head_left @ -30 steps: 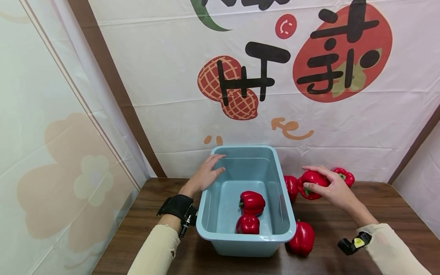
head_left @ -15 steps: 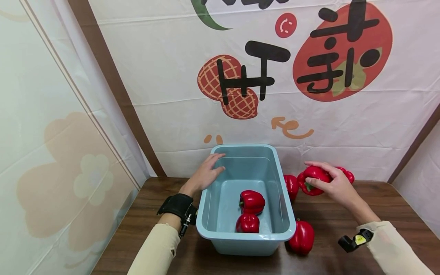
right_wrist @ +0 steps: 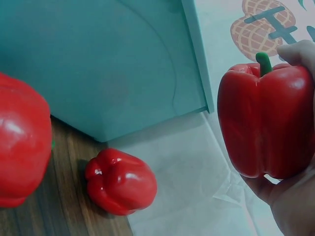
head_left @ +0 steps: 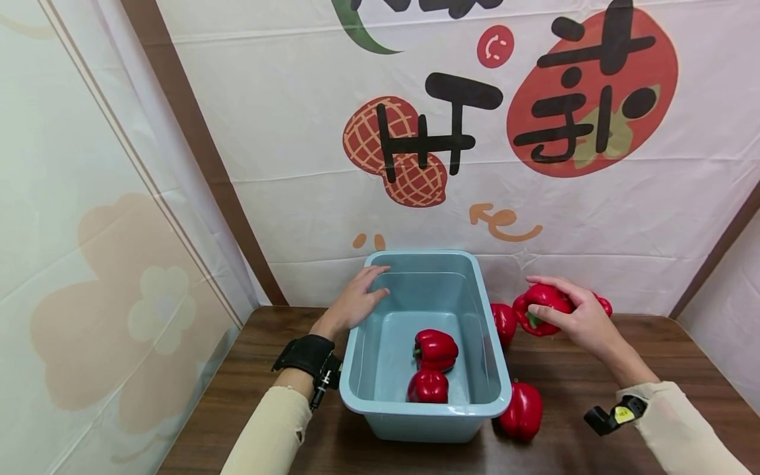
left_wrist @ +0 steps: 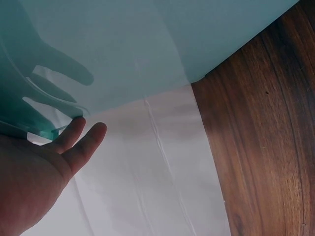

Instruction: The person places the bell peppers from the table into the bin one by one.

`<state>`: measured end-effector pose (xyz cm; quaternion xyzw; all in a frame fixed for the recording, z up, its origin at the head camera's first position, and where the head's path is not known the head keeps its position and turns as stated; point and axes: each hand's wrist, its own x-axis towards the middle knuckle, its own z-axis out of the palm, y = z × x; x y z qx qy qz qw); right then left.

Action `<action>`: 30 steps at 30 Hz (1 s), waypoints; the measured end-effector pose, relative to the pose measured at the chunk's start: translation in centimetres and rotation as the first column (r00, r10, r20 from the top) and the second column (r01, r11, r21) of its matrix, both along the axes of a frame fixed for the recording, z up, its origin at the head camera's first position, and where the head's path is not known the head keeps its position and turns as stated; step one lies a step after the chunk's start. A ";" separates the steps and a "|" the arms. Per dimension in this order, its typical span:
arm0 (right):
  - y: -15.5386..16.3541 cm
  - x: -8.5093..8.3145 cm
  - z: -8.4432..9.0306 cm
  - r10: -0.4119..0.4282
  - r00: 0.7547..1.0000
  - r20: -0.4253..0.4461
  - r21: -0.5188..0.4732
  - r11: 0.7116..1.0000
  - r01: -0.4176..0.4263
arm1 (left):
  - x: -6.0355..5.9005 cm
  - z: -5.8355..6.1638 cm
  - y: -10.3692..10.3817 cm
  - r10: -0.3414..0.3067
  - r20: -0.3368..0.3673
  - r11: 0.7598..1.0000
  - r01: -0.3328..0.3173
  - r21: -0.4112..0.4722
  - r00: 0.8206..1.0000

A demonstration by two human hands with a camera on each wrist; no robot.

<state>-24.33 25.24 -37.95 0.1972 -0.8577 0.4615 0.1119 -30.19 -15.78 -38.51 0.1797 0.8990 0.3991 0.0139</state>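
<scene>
Flowered cloth (head_left: 89, 316): hanging down the left edge of the frame, a big faded bloom on it.
Left sleeve (head_left: 267, 429): cream, lower left of centre, with a black wrist strap (head_left: 305, 363) above the cuff.
Left hand (head_left: 353, 300): at the left rim of the light-blue plastic bin (head_left: 424, 425), fingers straight, thumb standing apart from them.
Bin: lower centre of the frame, on the brown wood-grain table (head_left: 689, 356).
Inside the bin: two red bell peppers; the rear pepper (head_left: 438, 349) lies on its side, stem to the left, the front pepper (head_left: 429, 386) right against it.
Bin's right side: a side pepper (head_left: 503, 323) just beside the wall; lower down, a corner pepper (head_left: 522, 412) near the front right corner.
Held pepper (right_wrist: 261, 123): right of centre in the head view, green stem showing by the thumb.
Right hand (head_left: 588, 323): thumb and fingers clamped on the held pepper from opposite sides.
Far pepper (head_left: 604, 303): mostly hidden behind that hand.
Right sleeve (head_left: 683, 429): cream, lower right, a black band with a yellow label at the wrist.
</scene>
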 end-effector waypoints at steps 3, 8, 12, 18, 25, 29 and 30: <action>-0.2 0.0 0.3 0.002 1.000 -0.003 0.003 1.000 -0.002 | 0.0 0.0 0.0 0.001 0.003 1.000 -0.001 0.004 1.000; -0.5 0.0 0.7 0.007 1.000 0.001 0.001 1.000 -0.007 | 0.0 0.1 0.0 -0.003 0.001 1.000 0.003 0.007 1.000; -0.8 0.0 0.8 0.021 1.000 -0.003 -0.007 1.000 -0.021 | 0.0 0.1 0.0 -0.002 0.004 1.000 0.002 0.006 1.000; -1.2 0.1 1.1 0.033 0.999 -0.015 -0.008 0.999 -0.033 | 0.0 0.1 0.0 0.001 0.000 1.000 -0.001 0.005 1.000; -1.5 0.1 1.3 0.049 0.999 -0.015 -0.022 0.999 -0.049 | 0.1 0.1 0.0 0.002 -0.002 1.000 -0.002 0.000 1.000; -1.8 0.0 1.4 0.046 0.999 -0.011 -0.032 0.998 -0.047 | 0.1 0.1 0.0 0.004 0.000 1.000 -0.004 -0.002 1.000; -1.8 0.0 1.5 0.046 0.999 -0.011 -0.032 0.998 -0.046 | 0.1 0.1 0.0 0.004 -0.001 1.000 -0.004 -0.002 1.000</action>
